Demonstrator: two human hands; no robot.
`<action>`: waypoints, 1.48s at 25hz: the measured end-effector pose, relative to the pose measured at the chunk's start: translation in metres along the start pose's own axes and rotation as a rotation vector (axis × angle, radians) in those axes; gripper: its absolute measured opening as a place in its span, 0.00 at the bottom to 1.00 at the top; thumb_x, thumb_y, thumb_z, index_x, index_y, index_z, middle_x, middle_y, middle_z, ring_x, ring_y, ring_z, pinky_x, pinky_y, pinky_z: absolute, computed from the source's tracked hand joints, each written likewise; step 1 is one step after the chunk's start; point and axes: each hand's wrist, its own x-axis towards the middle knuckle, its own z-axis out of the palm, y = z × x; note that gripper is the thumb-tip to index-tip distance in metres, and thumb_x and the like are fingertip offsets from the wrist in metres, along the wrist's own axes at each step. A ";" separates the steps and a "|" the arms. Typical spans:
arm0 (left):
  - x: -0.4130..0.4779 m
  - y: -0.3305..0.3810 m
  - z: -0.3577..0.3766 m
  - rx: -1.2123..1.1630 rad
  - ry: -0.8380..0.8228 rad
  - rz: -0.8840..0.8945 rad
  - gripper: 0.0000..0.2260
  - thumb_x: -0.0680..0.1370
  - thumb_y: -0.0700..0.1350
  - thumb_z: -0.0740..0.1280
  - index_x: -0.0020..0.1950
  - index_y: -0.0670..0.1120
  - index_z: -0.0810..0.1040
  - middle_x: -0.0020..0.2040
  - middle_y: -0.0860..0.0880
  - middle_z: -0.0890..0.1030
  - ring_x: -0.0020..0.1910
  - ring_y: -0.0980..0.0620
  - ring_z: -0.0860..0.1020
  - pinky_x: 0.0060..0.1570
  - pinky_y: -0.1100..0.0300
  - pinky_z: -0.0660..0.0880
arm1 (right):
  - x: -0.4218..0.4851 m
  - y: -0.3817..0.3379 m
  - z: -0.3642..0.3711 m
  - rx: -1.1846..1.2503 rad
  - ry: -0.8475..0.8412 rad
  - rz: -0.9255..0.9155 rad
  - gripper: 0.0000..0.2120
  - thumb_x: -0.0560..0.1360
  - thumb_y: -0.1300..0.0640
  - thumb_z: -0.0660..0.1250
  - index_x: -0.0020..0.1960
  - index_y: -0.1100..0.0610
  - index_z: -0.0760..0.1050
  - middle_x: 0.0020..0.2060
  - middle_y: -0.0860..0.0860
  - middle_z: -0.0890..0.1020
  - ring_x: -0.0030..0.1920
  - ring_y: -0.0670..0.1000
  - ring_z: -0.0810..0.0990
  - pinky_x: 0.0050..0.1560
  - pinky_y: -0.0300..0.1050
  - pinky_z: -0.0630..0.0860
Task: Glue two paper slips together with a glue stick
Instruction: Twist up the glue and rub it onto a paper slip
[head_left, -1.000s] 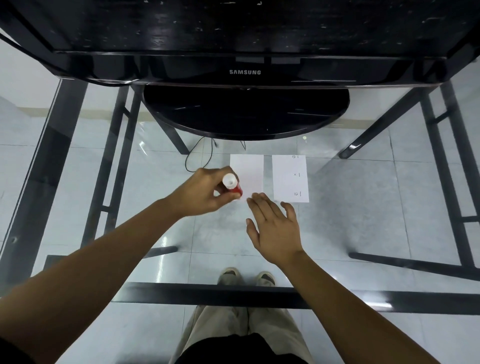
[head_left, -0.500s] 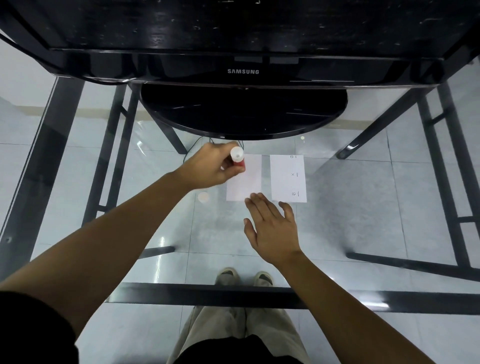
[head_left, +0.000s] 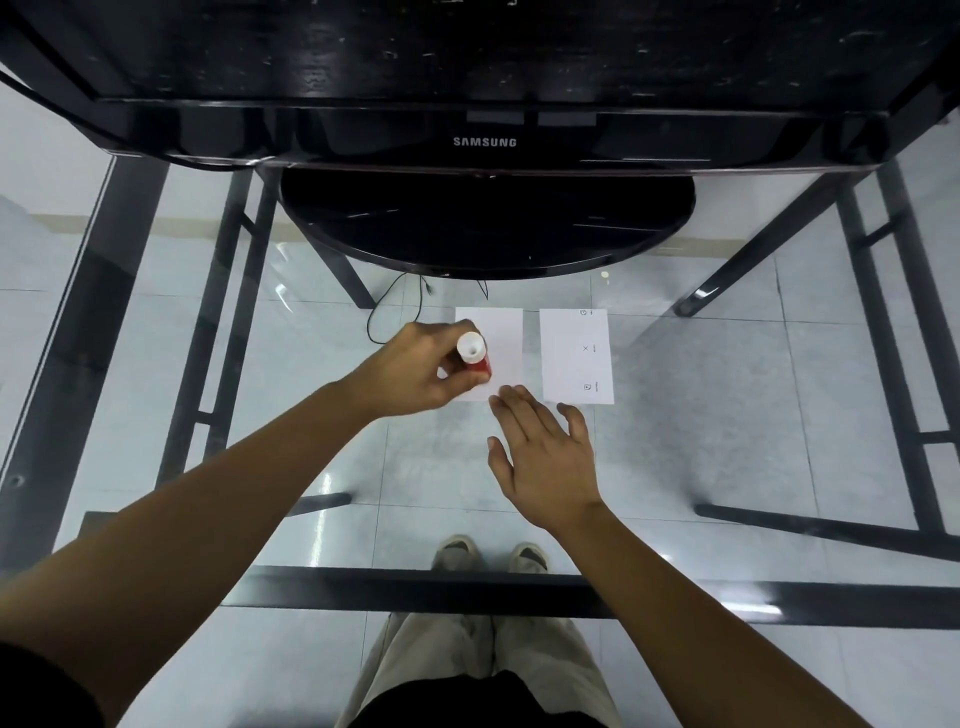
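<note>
Two white paper slips lie side by side on the glass table. My left hand (head_left: 415, 366) grips a red glue stick (head_left: 474, 356) with a white end, held upright with its lower end on the near-left part of the left slip (head_left: 501, 345). The right slip (head_left: 574, 356) carries small printed marks along its right edge and lies untouched. My right hand (head_left: 543, 449) rests flat on the glass, fingers spread, its fingertips on the near edge of the left slip.
A black Samsung monitor (head_left: 483, 140) on a round black base (head_left: 488, 223) stands just beyond the slips. The glass tabletop (head_left: 727, 415) shows the dark table frame, a thin cable (head_left: 395, 306), tiled floor and my shoes below.
My left hand has drawn the glue stick back from the far end of the left slip toward its near end. My right hand has stayed in place.
</note>
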 end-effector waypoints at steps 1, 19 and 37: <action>0.008 -0.001 -0.003 0.006 -0.003 -0.007 0.09 0.74 0.46 0.70 0.49 0.42 0.76 0.44 0.48 0.84 0.40 0.50 0.82 0.44 0.54 0.80 | 0.000 0.000 0.000 0.002 0.003 -0.002 0.21 0.76 0.48 0.53 0.62 0.55 0.75 0.61 0.49 0.79 0.62 0.47 0.76 0.62 0.49 0.66; 0.049 -0.008 -0.013 0.062 0.030 -0.086 0.13 0.74 0.46 0.70 0.53 0.39 0.74 0.48 0.41 0.82 0.46 0.44 0.80 0.48 0.46 0.78 | -0.001 0.001 0.001 0.030 0.022 -0.014 0.22 0.76 0.48 0.53 0.62 0.55 0.76 0.60 0.50 0.80 0.62 0.47 0.76 0.61 0.50 0.71; 0.024 -0.001 0.005 0.012 -0.031 0.021 0.10 0.73 0.48 0.71 0.50 0.43 0.76 0.44 0.49 0.83 0.39 0.51 0.81 0.43 0.57 0.79 | -0.003 0.002 0.007 0.207 -0.001 -0.006 0.20 0.74 0.53 0.66 0.63 0.60 0.75 0.61 0.56 0.79 0.62 0.54 0.77 0.60 0.51 0.74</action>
